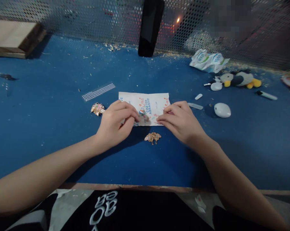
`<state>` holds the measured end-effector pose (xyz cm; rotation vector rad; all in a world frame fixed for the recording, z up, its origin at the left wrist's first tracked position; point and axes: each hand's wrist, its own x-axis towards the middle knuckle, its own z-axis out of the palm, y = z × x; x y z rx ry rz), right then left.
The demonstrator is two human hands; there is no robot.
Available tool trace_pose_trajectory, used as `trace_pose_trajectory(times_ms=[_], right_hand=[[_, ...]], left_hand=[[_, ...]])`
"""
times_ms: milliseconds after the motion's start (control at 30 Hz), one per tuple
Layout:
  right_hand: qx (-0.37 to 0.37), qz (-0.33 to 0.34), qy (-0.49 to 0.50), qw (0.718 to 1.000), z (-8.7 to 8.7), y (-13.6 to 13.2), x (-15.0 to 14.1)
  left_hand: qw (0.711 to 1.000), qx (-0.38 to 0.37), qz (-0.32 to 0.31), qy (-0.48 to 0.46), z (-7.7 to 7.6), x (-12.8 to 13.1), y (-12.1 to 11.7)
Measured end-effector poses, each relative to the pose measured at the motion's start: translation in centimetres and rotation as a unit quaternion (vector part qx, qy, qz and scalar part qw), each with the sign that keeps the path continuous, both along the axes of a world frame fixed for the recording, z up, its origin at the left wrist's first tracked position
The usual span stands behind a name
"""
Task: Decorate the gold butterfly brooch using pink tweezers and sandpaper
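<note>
A white sheet of sandpaper (pixel 156 101) lies with its printed back up, reading "COATED ABRASIVE". My left hand (pixel 117 123) is over its left part, fingers bent and closed at the sheet. On the right edge, my right hand (pixel 183 123) has its fingers drawn together against the sheet. Whether anything small sits under the fingertips is hidden. Just below the sheet lies a gold butterfly-shaped ornament (pixel 153 138). Another gold and pink ornament (pixel 97 109) is beside my left hand. A strip of small rhinestones (pixel 98 92) lies up and left of the sheet.
A black phone (pixel 151 29) leans on the mesh panel (pixel 87 22) at the back. To the right are a white earphone case (pixel 222 110), a plush duck (pixel 241 78), a tissue pack (pixel 207 61) and a pen (pixel 267 95). Wooden boards (pixel 12 35) lie at the back left.
</note>
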<state>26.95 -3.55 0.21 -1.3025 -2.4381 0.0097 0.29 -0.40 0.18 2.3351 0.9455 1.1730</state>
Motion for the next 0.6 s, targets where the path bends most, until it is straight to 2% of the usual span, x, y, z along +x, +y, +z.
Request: trace_pose_trajectory(times_ms=[100,200,433,600], right_hand=[[0.003,-0.002,-0.010,1.000,0.0,-0.1,-0.2],[0.004,-0.009,-0.030,1.000,0.1,-0.3,-0.6],[0.022,-0.047,-0.047,0.998,-0.1,-0.1,0.1],[0.053,-0.028,-0.003,0.998,0.1,0.0,0.7]], left_hand=[[0.994,-0.078,0.059,-0.058,0.4,0.0,0.2],[0.988,-0.085,0.089,-0.095,0.4,0.0,0.5],[0.988,-0.083,0.087,-0.097,0.1,0.0,0.5],[0.990,-0.076,0.079,-0.084,0.1,-0.1,0.5]])
